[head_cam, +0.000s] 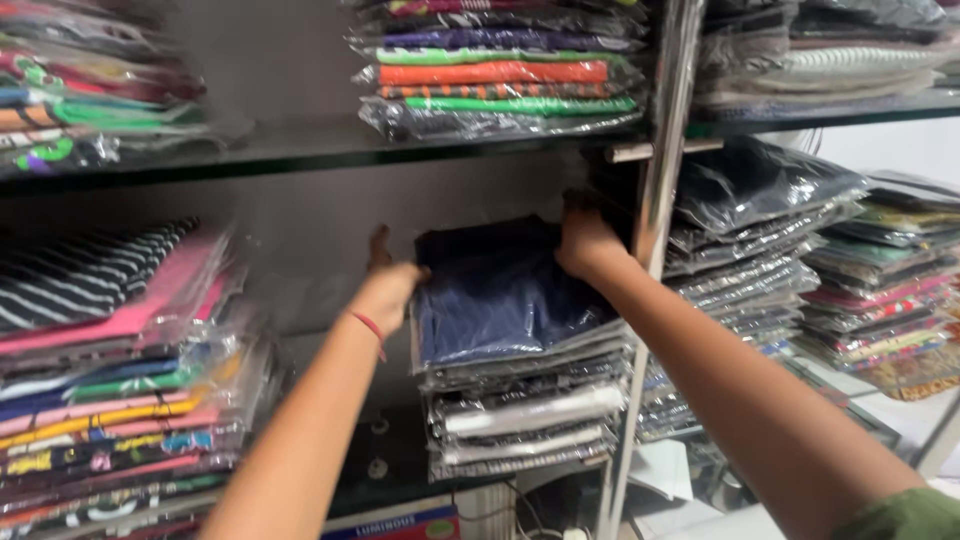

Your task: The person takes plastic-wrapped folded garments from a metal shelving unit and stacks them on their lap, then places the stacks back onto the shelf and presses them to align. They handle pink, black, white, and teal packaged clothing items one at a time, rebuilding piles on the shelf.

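Note:
A navy blue folded garment in a clear plastic bag [500, 295] lies on top of a stack of bagged clothes [525, 415] on a glass shelf. My left hand [388, 285] presses against the bag's left edge; a red thread circles that wrist. My right hand [587, 243] grips the bag's far right corner, beside a metal upright [650, 230]. Both arms reach forward into the shelf.
Piles of bagged clothes fill the shelves: a striped and pink pile [110, 370] at left, an orange and green pile [500, 75] above, dark piles [750, 235] and colourful ones [885, 290] at right. A glass shelf edge [300, 150] runs overhead.

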`<state>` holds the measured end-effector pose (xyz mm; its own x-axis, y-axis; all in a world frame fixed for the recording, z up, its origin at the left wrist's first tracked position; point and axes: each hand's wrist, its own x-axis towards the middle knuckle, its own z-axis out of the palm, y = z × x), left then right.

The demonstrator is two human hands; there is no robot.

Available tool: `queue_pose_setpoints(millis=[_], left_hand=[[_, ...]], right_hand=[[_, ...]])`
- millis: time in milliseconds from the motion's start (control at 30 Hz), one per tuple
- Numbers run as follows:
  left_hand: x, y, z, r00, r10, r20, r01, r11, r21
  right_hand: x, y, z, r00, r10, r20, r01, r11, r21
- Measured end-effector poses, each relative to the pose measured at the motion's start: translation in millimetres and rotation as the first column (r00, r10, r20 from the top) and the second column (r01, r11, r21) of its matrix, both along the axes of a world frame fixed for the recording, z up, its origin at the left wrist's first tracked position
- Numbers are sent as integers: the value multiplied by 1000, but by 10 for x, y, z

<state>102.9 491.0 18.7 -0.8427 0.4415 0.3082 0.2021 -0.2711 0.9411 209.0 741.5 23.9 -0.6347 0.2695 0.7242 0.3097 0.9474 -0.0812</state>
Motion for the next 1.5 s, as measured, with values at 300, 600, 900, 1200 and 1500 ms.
queue_pose_setpoints(millis=[300,600,900,1200,1500], left_hand=[[13,57,-155,889,152,-433,-273,933,-234],[-196,63,-274,969,-94,-227,6,932,-362],[159,-468,-682,904,77,-421,-129,987,-95],[1267,-2062,-3053,857,60,-512,-302,862,-406],[3003,-3280,-4836,971,176,-162,-239,722,-650]], right_hand=[[-49,86,-130,917,-277,287,307,949,-64],[-108,-101,-39,912,-342,226,339,939,53],[829,-1243,-88,920,264,-291,-259,964,54],[1458,-2557,-2435,792,607,-62,-529,633,-565],[1696,-3416,-4722,631,643,433,-135,641,-756]])
